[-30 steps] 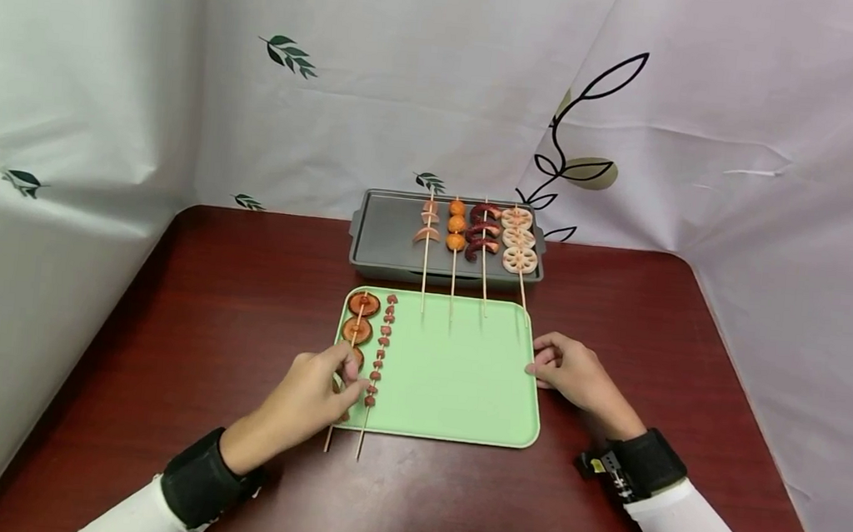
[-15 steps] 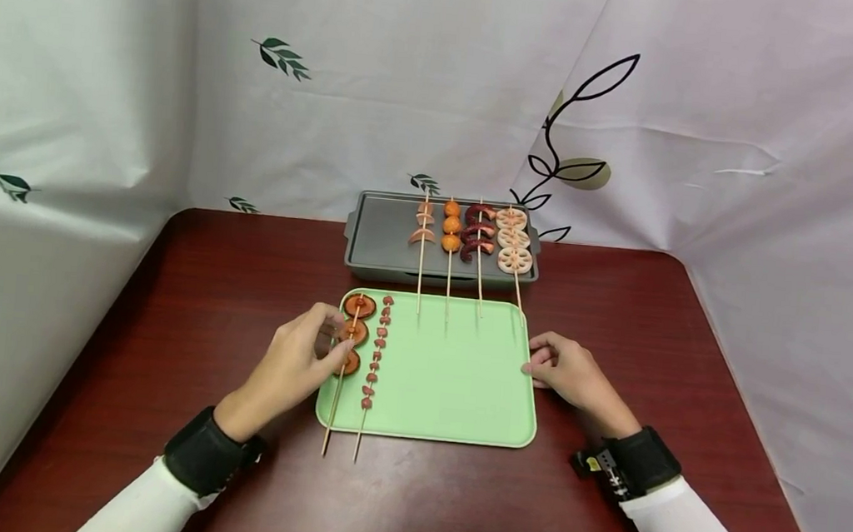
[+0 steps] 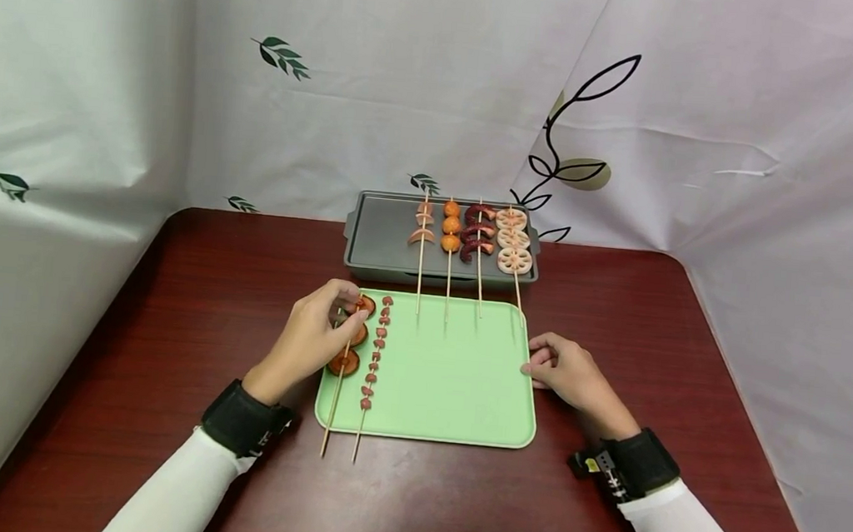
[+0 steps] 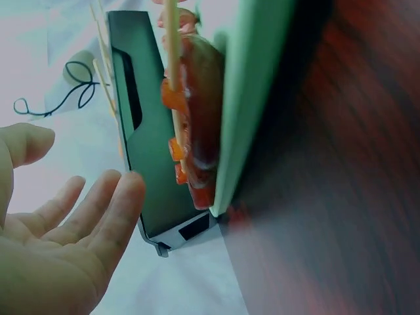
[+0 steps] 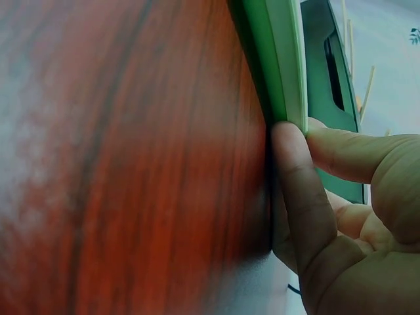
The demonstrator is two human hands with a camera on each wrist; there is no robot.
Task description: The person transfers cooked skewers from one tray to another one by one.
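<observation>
On the near half of a dark red table (image 3: 244, 285), the left hand (image 3: 311, 340) reaches in from the near left, its wrist in a black band and white sleeve, its fingers bent over the far end of the mushroom skewer (image 3: 344, 351) at the left edge of the green tray (image 3: 455, 385). From the head view the fingertips sit at the top slices; whether they actually pinch the stick cannot be told, and the left wrist view shows the fingers loose and apart beside the tray rim. Just right of that skewer lies a skewer of small meat pieces (image 3: 374, 354), both sticks jutting past the tray's near edge.

At the tray's right edge, the right hand (image 3: 564, 373) pinches the rim, thumb underneath against the table and fingers curled on top.

Beyond the tray, touching its far edge, stands a grey grill pan (image 3: 383, 238) bearing four skewers on its right half: sausage pieces (image 3: 424, 222), orange balls (image 3: 451, 224), dark red curls (image 3: 478, 230) and lotus root slices (image 3: 513, 239). White sheeting (image 3: 111, 66) printed with leaves hangs behind and at both sides.
</observation>
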